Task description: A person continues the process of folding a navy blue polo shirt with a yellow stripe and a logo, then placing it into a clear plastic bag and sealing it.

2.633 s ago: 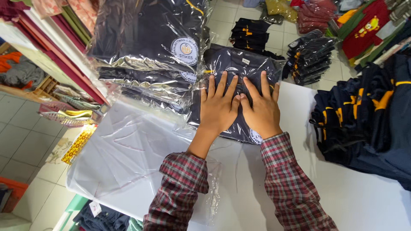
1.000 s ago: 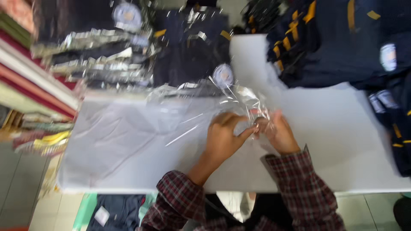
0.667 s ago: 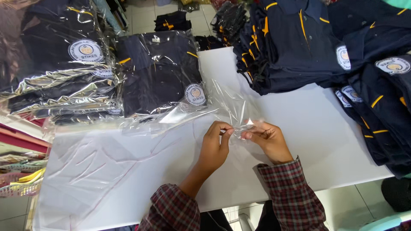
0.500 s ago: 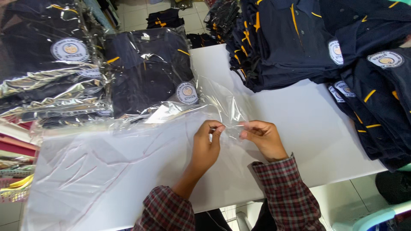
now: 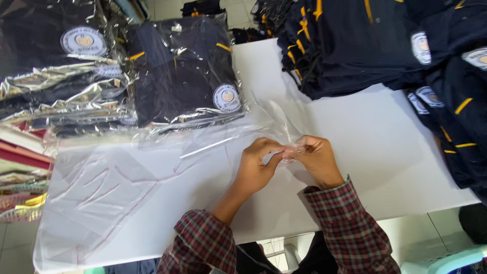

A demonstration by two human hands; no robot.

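Note:
My left hand (image 5: 257,165) and my right hand (image 5: 317,158) meet over the white table (image 5: 355,152), both pinching the edge of a clear plastic bag (image 5: 281,122). The thin film rises from my fingertips toward the far side. Just beyond it lies a dark folded shirt sealed in plastic (image 5: 182,71), with a round badge at its lower right corner. Both sleeves are red plaid.
A pile of bagged dark shirts (image 5: 56,76) sits at the far left. Unbagged navy shirts with yellow trim (image 5: 365,40) are stacked along the back right and right edge. Flat empty plastic bags (image 5: 106,193) cover the table's left half. Coloured cloth lies off the left edge.
My hands left the bagged shirt, which now lies further away, and came together on a clear plastic bag. The view has shifted left and closer.

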